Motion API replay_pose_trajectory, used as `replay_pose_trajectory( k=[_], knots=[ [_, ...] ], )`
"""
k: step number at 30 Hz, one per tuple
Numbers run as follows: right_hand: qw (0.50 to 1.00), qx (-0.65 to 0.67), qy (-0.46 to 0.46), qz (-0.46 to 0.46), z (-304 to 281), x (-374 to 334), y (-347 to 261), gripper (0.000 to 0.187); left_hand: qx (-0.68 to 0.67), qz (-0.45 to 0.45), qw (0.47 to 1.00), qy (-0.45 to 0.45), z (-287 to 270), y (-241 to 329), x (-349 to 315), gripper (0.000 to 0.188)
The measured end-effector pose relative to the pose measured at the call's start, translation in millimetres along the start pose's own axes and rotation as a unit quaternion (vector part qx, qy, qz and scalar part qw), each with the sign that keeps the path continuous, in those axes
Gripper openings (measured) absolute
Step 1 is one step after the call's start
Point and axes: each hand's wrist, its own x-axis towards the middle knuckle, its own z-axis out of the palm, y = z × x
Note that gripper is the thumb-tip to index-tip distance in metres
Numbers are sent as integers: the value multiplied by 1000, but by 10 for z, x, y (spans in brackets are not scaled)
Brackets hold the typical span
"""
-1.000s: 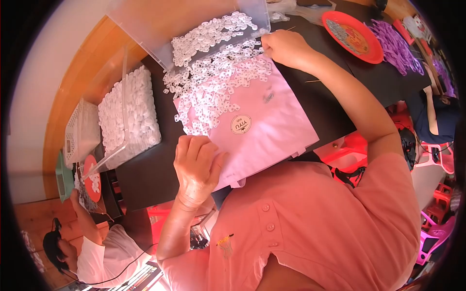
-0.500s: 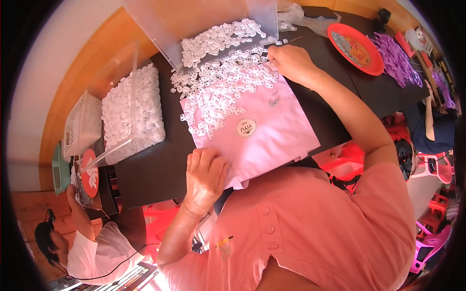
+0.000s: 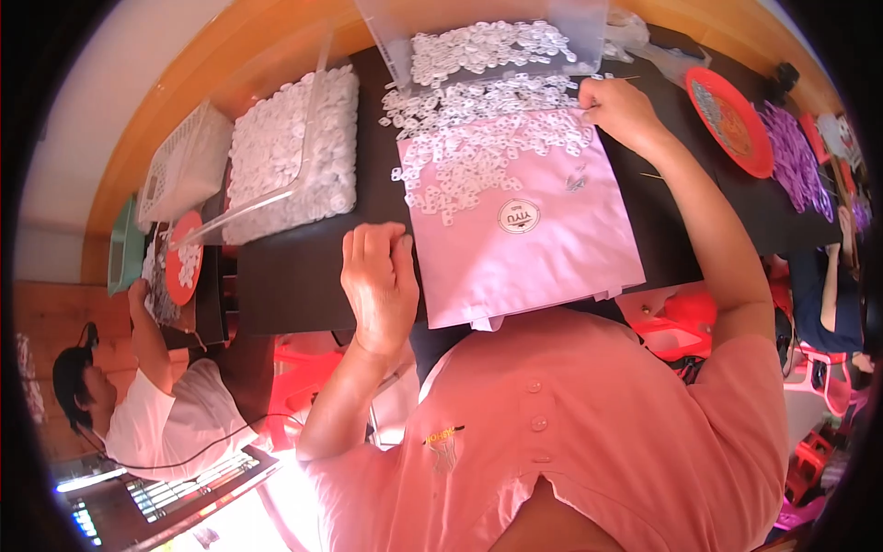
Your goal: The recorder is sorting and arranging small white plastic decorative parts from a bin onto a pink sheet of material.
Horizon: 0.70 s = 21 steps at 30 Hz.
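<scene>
A pink fabric bag (image 3: 543,258) with a round white label lies flat on the dark table in front of me. Small white plastic pieces with holes (image 3: 460,175) are strewn over its far half and the tabletop beyond. My right hand (image 3: 621,115) is closed at the bag's far right corner, with its fingertips pinching that edge. Close to the bag's left edge, my left hand (image 3: 379,285) is raised with its fingers curled in. Whatever it may hold is hidden by the fingers.
A clear bin (image 3: 598,41) with more white pieces lies beyond the bag. Left stands a clear box of white round pieces (image 3: 294,156), with a white basket (image 3: 184,161) behind. A red plate (image 3: 759,152) and purple straps (image 3: 791,166) are at right. Another person (image 3: 184,405) works at left.
My left hand has come off the bag's near left edge and moved slightly left and away from me. My right hand stays at the corner. The view has shifted.
</scene>
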Motion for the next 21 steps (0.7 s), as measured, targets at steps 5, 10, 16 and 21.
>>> replay_pose_trajectory(
  k=[5,10,16,21],
  knots=[
    [1000,11,7,25,17,-61,-34,20,111,28,993,-11,104,-165,269,17],
    [999,21,-26,13,-22,-117,-65,18,205,-11,975,-79,309,-370,606,19],
    [999,29,39,5,45,-154,3,15,219,-25,968,-120,465,-510,735,13],
    [998,58,30,-6,80,-145,65,14,163,-43,981,-95,512,-518,723,13]
  ],
)
